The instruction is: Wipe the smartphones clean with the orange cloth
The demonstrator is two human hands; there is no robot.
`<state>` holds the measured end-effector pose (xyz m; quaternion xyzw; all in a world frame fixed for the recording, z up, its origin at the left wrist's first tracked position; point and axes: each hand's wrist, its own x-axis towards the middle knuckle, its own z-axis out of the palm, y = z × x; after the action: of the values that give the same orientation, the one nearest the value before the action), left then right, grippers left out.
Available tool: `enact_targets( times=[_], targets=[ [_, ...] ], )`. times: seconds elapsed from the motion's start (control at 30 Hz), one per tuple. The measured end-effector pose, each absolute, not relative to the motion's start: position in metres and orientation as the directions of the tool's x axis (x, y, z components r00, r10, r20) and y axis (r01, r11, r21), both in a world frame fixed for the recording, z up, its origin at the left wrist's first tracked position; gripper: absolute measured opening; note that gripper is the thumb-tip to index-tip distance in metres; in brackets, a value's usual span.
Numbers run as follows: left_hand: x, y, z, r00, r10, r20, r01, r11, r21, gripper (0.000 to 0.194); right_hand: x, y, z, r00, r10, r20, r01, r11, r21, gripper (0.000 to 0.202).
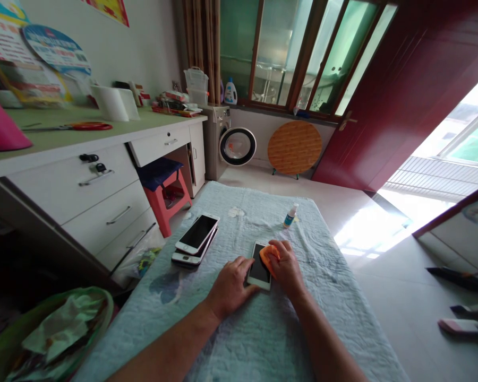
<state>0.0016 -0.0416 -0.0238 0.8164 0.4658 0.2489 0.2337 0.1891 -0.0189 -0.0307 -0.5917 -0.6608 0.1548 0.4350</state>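
Note:
A white phone with a dark screen point(258, 270) lies face up on the cloth-covered table point(231, 212). My left hand point(231, 284) grips its left edge, fingers at the upper side and thumb near the bottom. Bunched in my right hand point(287, 268) is an orange cloth point(269, 258), pressed against the right part of the screen. Two or more phones are stacked to the left, a white one point(198, 233) on top of another point(187, 258). A small spray bottle with a white cap point(290, 216) stands upright beyond my right hand.
Left of the table are a desk with drawers point(99, 183), a red stool with a dark cover point(169, 204) and a lined waste bin point(107, 313). Farther back are an open washing machine point(215, 143), a round wooden board point(295, 148) and a red door point(378, 101).

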Motion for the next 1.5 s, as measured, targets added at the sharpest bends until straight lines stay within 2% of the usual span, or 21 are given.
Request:
enact_targets(
  times=[0.17, 0.37, 0.73, 0.97, 1.07, 1.33, 1.43, 1.5],
  targets=[
    [0.003, -0.044, -0.021, 0.436, 0.871, 0.226, 0.669, -0.482, 0.566, 0.041, 0.188, -0.026, -0.020, -0.114, 0.950, 0.292, 0.741, 0.277, -0.611, 0.023],
    [0.002, -0.044, -0.019, 0.457, 0.850, 0.261, 0.648, -0.520, 0.557, 0.037, 0.188, -0.035, -0.012, -0.196, 0.953, 0.232, 0.813, 0.290, -0.505, 0.017],
    [-0.002, -0.039, -0.024, 0.499, 0.826, 0.261, 0.611, -0.550, 0.570, 0.045, 0.183, -0.031, -0.016, -0.143, 0.945, 0.294, 0.767, 0.293, -0.571, 0.029],
    [-0.003, -0.040, -0.022, 0.509, 0.823, 0.253, 0.615, -0.553, 0.562, 0.044, 0.181, -0.029, -0.014, -0.146, 0.955, 0.256, 0.807, 0.265, -0.528, 0.026],
    [-0.003, -0.040, -0.020, 0.510, 0.823, 0.252, 0.621, -0.555, 0.554, 0.045, 0.182, -0.035, -0.008, -0.197, 0.955, 0.224, 0.788, 0.290, -0.543, 0.026],
    [0.000, -0.043, -0.022, 0.473, 0.838, 0.274, 0.664, -0.543, 0.514, 0.045, 0.191, -0.049, 0.014, -0.479, 0.875, 0.074, 0.643, 0.408, -0.648, 0.021],
    [0.001, -0.044, -0.020, 0.474, 0.843, 0.255, 0.693, -0.536, 0.482, 0.044, 0.197, -0.041, 0.007, -0.434, 0.897, 0.087, 0.671, 0.386, -0.633, 0.023],
    [0.001, -0.044, -0.019, 0.487, 0.839, 0.241, 0.701, -0.540, 0.466, 0.043, 0.200, -0.034, -0.002, -0.344, 0.930, 0.128, 0.693, 0.344, -0.633, 0.023]
  ],
)
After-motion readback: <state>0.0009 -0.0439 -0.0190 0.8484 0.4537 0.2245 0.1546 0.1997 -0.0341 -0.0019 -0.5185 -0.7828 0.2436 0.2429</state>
